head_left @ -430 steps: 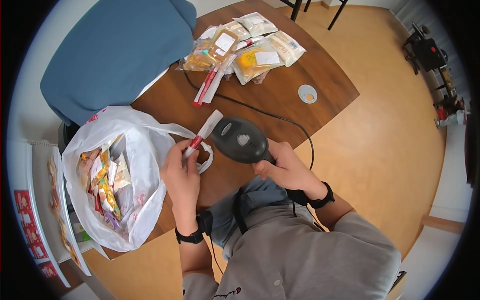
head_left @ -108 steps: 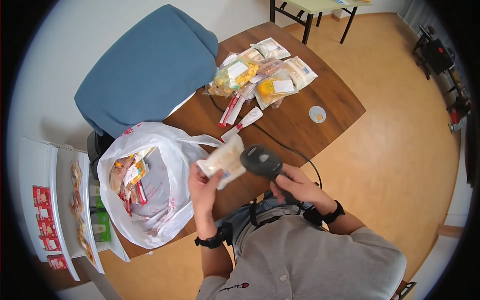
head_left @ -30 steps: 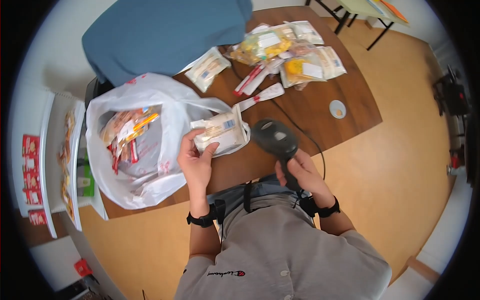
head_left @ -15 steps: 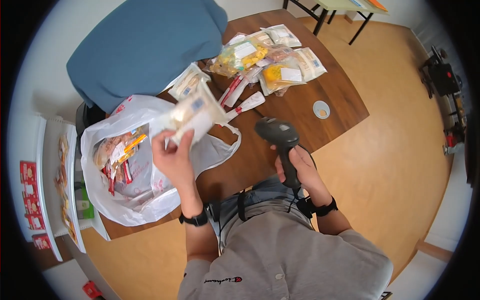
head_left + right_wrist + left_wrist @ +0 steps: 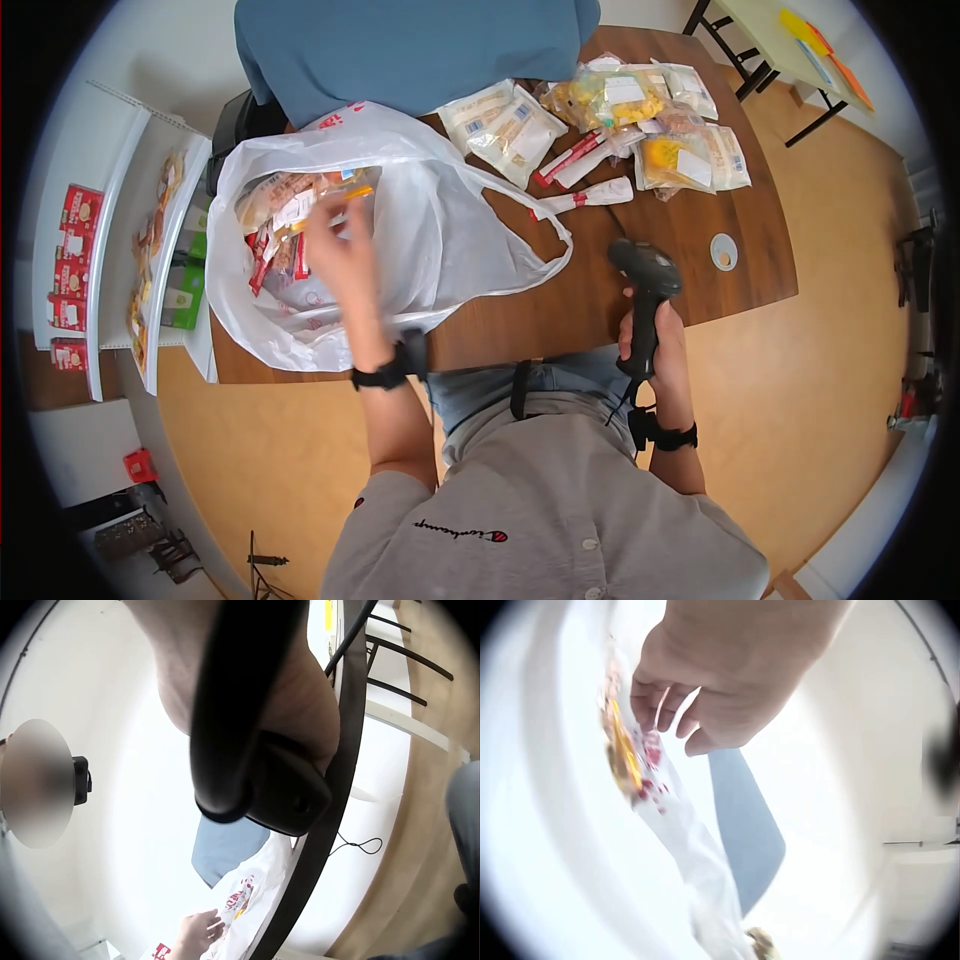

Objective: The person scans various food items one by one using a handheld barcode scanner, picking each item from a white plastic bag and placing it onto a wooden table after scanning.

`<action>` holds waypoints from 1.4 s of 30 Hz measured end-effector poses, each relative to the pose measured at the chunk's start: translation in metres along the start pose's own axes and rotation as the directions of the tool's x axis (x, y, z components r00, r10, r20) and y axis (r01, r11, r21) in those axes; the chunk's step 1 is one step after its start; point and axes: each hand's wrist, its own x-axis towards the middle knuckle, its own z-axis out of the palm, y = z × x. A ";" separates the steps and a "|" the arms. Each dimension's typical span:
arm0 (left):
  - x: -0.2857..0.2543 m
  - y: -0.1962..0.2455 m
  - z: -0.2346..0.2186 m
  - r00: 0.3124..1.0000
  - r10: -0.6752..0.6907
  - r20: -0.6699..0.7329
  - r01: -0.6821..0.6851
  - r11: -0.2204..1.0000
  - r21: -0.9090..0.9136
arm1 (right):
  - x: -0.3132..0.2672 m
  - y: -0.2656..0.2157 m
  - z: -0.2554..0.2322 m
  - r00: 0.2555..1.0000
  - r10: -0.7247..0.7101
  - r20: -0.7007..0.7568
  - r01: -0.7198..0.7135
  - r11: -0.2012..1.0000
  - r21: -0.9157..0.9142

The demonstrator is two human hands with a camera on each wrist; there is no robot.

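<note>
My left hand point(image 5: 342, 255) is over the mouth of a white plastic bag point(image 5: 440, 250), its fingers loosely bent with nothing between them. Inside the bag lie snack packets point(image 5: 288, 200), some red, some yellow. In the left wrist view, the hand point(image 5: 712, 682) is beside the bag's printed wall. With its fingers curled round the handle, my right hand point(image 5: 668, 345) holds a black barcode scanner point(image 5: 648, 268) upright at the table's front edge. Behind the bag, two white packets point(image 5: 505, 130) lie side by side. A red-and-white stick packet point(image 5: 590, 197) lies near the bag's handle.
A pile of bagged food point(image 5: 640, 100) covers the table's back right, with a small round lid-like disc point(image 5: 724, 252) nearer the right edge. A blue cloth point(image 5: 420, 50) drapes over something at the back. White shelves point(image 5: 118, 230) with red boxes stand left.
The white packet has left my left hand and lies beside another behind the bag. That hand has moved over the bag's mouth. My right hand still holds the scanner, now more upright.
</note>
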 end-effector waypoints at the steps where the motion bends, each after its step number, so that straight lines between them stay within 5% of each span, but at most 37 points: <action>1: 0.011 -0.021 -0.008 1.000 -0.006 -0.001 0.006 1.000 0.005 | 0.001 0.001 0.000 1.000 -0.001 0.003 0.001 1.000 -0.015; 3: 0.030 -0.048 -0.011 0.996 0.088 -0.028 -0.073 0.935 0.347 | 0.004 0.000 0.002 1.000 -0.001 0.021 0.002 0.999 -0.037; 6: 0.029 -0.025 0.003 0.964 0.258 0.067 -0.255 0.818 0.516 | 0.005 -0.001 0.008 1.000 -0.013 0.019 0.014 0.998 -0.066; 7: 0.025 -0.012 0.007 0.972 0.144 0.188 -0.226 0.800 0.556 | 0.005 -0.001 0.010 1.000 -0.023 0.014 0.024 0.998 -0.065; 11: 0.037 -0.037 0.023 0.975 0.101 0.196 -0.199 0.787 0.583 | 0.002 0.003 0.013 0.999 -0.047 -0.026 0.044 0.994 -0.101; 13: 0.048 -0.057 0.017 0.954 0.256 0.156 -0.296 0.887 0.354 | -0.001 0.003 0.011 0.998 -0.046 -0.037 0.042 0.994 -0.103; 16: 0.031 -0.033 -0.007 0.973 0.214 0.088 -0.222 0.970 0.100 | -0.006 0.004 0.005 0.999 -0.021 -0.040 0.018 0.997 -0.079; 21: -0.032 -0.022 -0.030 0.975 0.203 0.090 -0.195 0.977 -0.089 | -0.007 0.000 0.003 0.999 0.034 0.002 -0.033 0.999 -0.026; 26: -0.074 -0.023 -0.031 0.988 0.109 0.110 -0.084 0.974 -0.211 | -0.006 -0.003 0.026 0.964 0.111 0.241 -0.095 0.992 -0.080; 28: -0.084 -0.052 -0.039 0.912 -0.229 0.340 0.333 0.896 -0.292 | -0.005 0.001 0.038 0.951 0.092 0.295 -0.079 0.995 -0.055; 32: -0.086 -0.042 -0.047 0.870 -0.277 0.409 0.479 0.674 -0.562 | -0.005 -0.007 0.061 0.872 0.147 0.467 -0.078 0.983 -0.165; 34: -0.081 -0.028 -0.051 0.805 -0.349 0.479 0.592 0.426 -0.684 | -0.003 -0.008 0.065 0.819 0.175 0.547 -0.051 0.971 -0.234; 36: -0.081 -0.029 -0.044 0.795 -0.459 0.396 0.589 0.427 -0.686 | -0.004 -0.007 0.066 0.824 0.161 0.543 -0.039 0.973 -0.229; 38: -0.081 -0.039 -0.036 0.932 -0.289 0.221 0.363 0.717 -0.595 | -0.004 -0.007 0.065 0.823 0.158 0.546 -0.034 0.973 -0.229; 42: -0.084 -0.005 -0.034 0.953 -0.265 0.146 0.295 0.711 -0.638 | -0.006 -0.011 0.062 0.830 0.122 0.544 -0.014 0.980 -0.199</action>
